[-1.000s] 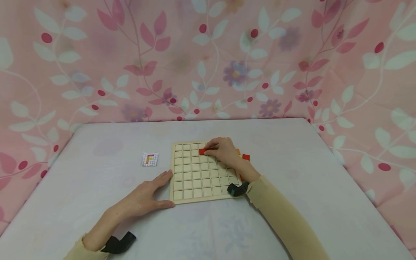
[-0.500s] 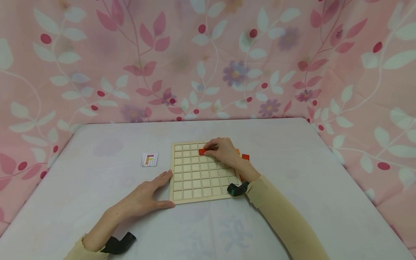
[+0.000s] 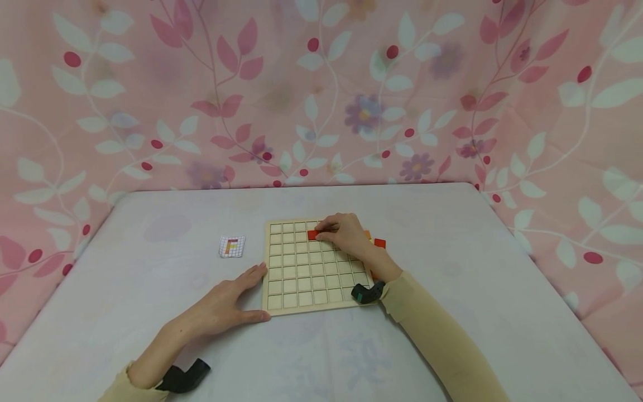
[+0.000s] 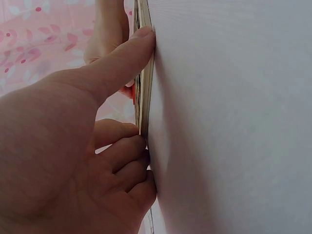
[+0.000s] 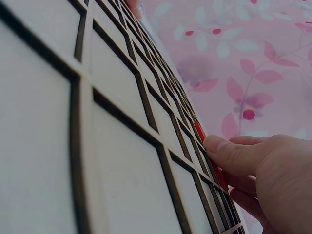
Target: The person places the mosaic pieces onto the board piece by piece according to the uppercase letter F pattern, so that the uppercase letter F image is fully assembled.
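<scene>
A square wooden grid board point(image 3: 303, 271) lies on the table. My left hand point(image 3: 221, 307) rests against its left side, fingertips on the edge and thumb at the near left corner; in the left wrist view the thumb point(image 4: 122, 63) touches the board's rim. My right hand point(image 3: 346, 237) reaches over the far part of the board and pinches a red tile point(image 3: 312, 235), which lies at the grid near the far edge. In the right wrist view the thumb rests on that red tile point(image 5: 214, 168); my fingers hide part of it.
Left of the board lies a small printed grid card point(image 3: 232, 247) with a coloured pattern. Beside the board's right edge are a red piece point(image 3: 380, 243) and orange and yellow pieces, partly hidden by my right hand. A floral cloth point(image 3: 321, 100) hangs behind the table.
</scene>
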Available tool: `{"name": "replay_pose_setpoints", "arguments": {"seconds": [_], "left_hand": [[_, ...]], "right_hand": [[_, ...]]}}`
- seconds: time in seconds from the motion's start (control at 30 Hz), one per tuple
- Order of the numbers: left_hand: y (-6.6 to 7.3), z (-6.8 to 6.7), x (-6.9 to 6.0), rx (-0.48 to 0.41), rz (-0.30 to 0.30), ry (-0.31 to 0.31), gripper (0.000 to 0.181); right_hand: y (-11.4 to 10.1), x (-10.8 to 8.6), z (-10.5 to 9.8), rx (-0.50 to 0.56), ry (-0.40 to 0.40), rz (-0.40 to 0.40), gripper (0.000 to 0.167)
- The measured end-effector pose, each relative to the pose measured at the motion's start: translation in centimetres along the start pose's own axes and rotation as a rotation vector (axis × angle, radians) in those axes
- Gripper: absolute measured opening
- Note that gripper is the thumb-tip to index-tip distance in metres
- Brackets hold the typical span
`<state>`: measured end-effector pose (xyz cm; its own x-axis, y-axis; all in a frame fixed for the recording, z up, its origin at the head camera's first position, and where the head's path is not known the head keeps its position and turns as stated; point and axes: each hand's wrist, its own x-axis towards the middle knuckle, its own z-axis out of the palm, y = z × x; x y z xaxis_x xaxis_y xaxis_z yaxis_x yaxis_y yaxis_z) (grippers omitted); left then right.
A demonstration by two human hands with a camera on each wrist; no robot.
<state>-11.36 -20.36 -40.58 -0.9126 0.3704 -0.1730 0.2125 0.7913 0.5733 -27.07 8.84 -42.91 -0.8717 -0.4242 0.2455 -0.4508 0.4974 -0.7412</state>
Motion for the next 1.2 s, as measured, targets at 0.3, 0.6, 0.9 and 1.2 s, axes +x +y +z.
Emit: {"name": "replay_pose_setpoints", "arguments": {"seconds": [0.3,0.6,0.9,1.2], "left_hand": [[0.0,0.1,0.1,-0.001,-0.004,0.001,0.101],[-0.1,0.2,0.0,-0.002,0.025,0.01,0.1],[0.0,0.1,0.1,-0.002,-0.001,0.001,0.101],[0.1,0.1,0.0,-0.013,-0.007,-0.003,0.1]], "right_hand": [[-0.3,0.0,-0.8,0.021,0.001,0.032,0.019],[0.6,-0.6,-5.4,0.002,0.055,0.053,0.023],[2.5,-2.9,-9.3,-0.116,0.039,0.156,0.019],[3.9,-5.1,-11.6,-0.166,0.037,0.163,0.018]]}}
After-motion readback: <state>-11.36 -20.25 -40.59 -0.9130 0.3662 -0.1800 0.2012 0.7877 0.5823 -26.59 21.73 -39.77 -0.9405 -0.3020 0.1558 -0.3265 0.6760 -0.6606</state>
